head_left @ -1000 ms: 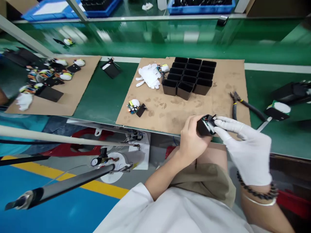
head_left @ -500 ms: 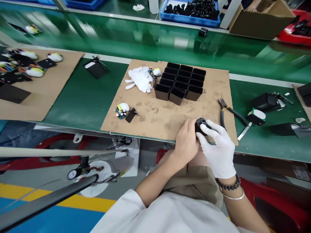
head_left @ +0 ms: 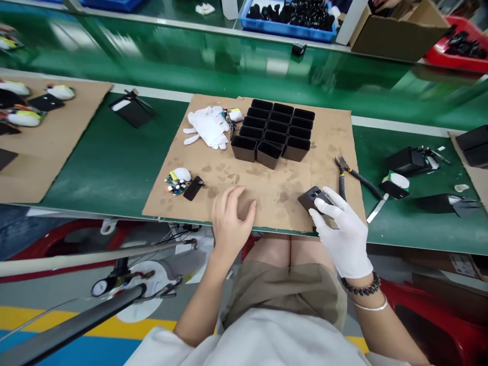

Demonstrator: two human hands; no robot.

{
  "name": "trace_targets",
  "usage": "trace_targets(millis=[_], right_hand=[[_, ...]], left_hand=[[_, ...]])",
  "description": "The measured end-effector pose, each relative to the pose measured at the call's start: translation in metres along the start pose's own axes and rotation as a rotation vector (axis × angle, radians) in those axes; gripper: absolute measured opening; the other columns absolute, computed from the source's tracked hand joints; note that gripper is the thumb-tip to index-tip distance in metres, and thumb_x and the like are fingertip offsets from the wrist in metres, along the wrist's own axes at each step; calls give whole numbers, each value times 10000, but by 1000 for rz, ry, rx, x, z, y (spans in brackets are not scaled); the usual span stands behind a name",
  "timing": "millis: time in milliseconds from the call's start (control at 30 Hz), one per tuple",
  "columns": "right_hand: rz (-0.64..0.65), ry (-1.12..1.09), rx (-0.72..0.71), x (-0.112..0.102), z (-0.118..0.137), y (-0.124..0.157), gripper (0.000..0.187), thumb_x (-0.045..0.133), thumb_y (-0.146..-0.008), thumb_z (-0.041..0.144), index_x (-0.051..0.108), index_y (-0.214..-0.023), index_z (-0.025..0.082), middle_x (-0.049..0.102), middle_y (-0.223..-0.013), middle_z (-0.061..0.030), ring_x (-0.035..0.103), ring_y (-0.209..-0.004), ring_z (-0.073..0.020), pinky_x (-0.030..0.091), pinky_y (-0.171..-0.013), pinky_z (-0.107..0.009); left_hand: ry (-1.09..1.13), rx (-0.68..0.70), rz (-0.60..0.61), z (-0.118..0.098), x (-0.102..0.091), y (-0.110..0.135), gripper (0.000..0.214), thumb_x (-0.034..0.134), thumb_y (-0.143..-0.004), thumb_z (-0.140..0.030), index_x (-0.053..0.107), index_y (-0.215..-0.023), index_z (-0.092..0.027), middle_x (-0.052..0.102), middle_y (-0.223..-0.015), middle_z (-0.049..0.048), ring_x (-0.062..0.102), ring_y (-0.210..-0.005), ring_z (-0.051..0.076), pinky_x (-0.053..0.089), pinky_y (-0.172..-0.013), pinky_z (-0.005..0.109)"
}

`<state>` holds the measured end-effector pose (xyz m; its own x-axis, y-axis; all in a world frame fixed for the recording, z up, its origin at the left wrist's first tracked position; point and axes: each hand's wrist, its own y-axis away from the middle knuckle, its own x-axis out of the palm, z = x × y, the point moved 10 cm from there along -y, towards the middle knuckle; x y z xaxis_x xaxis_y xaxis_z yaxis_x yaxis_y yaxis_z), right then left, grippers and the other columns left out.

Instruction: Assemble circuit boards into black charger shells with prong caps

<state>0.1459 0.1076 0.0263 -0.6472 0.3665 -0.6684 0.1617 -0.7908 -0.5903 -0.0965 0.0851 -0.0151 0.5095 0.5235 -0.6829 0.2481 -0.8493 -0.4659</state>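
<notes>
a green workbench (head_left: 99, 162) runs across my view, with a glossy green strip (head_left: 171, 61) behind it and, beyond that, a blue tray (head_left: 285, 33) of small black parts, a cardboard box (head_left: 396, 38) and a red tub (head_left: 465, 58). straight in front of me a brown cardboard sheet (head_left: 267, 203) lies on the bench, marked with darker stains.

my right hand (head_left: 341, 229), in a white glove, has its thumb and fingers closed around a black casing (head_left: 308, 199) at the front right of the sheet. the casing sits at a slant, its slotted end turned up toward me; i can't tell whether it rests on the cardboard or is held just above. a dark beaded bracelet (head_left: 362, 285) and a silvery bangle (head_left: 375, 307) circle that wrist.

my left hand (head_left: 231, 218) is bare and well apart from the casing, near the sheet's front edge. its thumb stands wide of the loosely bent fingers, and i see nothing in its grasp. nearest to it are a black plate (head_left: 193, 188) and a small circuit board (head_left: 177, 182).

farther back, open black cases (head_left: 244, 149) stand close together beside white gloves (head_left: 208, 127). black-handled pliers (head_left: 360, 178) lie just beyond my gloved hand, across the sheet's right part.
</notes>
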Motion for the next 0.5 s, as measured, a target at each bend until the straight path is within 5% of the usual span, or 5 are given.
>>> trace_targets(millis=[267, 500], right_hand=[[93, -44, 48, 11, -8, -10, 108, 689, -884, 272, 755, -965, 248, 770, -1168, -53, 766, -1011, -240, 657, -869, -385], [-1, -201, 79, -2, -14, -7, 191, 754, -832, 221, 760, -1020, 255, 788, -1106, -39, 764, -1008, -253, 653, -879, -393]], left_hand=[[-54, 27, -22, -7, 4, 1, 218, 602, -923, -295, 649, -1106, -187, 732, -1117, 113, 672, -1093, 265, 505, -992, 409], [-77, 35, -39, -5, 4, 2, 204, 596, -922, -297, 658, -1089, -198, 739, -1108, 108, 679, -1080, 260, 494, -1005, 413]])
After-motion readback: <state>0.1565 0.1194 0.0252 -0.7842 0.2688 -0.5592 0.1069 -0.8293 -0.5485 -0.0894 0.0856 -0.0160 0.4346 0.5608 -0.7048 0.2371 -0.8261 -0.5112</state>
